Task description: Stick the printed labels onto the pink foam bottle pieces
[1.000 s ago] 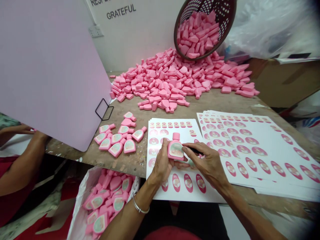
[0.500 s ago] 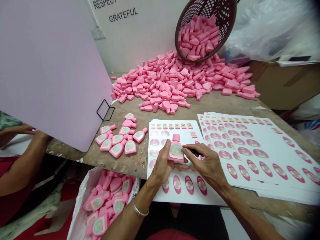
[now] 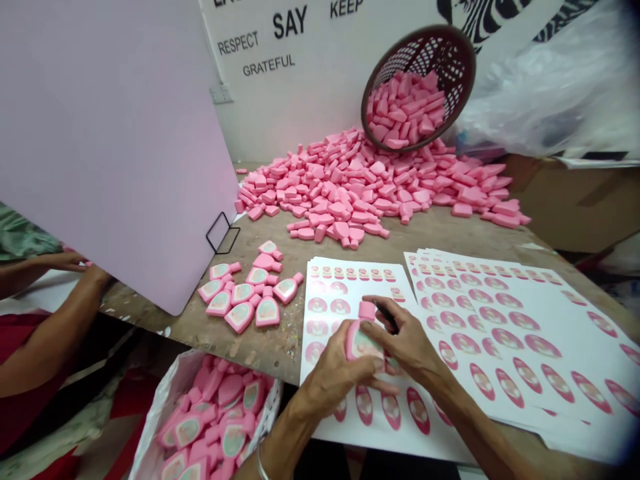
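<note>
My left hand (image 3: pixel 333 373) is closed around a small pink toy bottle (image 3: pixel 355 343) that has a pale green oval-topped label on its front. The bottle stands nearly upright, cap up, above a sticker sheet (image 3: pixel 320 273). In my right hand (image 3: pixel 413 340) a slim black tool (image 3: pixel 387 315) is tucked under the fingers; its tip is hidden, so its kind is unclear. The right thumb presses on the label while the forefinger reaches behind the cap. Left of the sheet lie several labelled pink bottles (image 3: pixel 243 293).
A large heap of pink bottles (image 3: pixel 330 180) spills from a tipped brown basket (image 3: pixel 473 73). More sticker sheets (image 3: pixel 540 320) lie at the right. Below the table edge, a white-lined bin (image 3: pixel 160 400) holds labelled bottles. A pink board (image 3: pixel 125 147) partly hides a co-worker's arms (image 3: pixel 55 327).
My right hand has come over the bottle, its thumb now pressing the label and its forefinger behind the cap. The whole view has shifted, with more of the wall showing.
</note>
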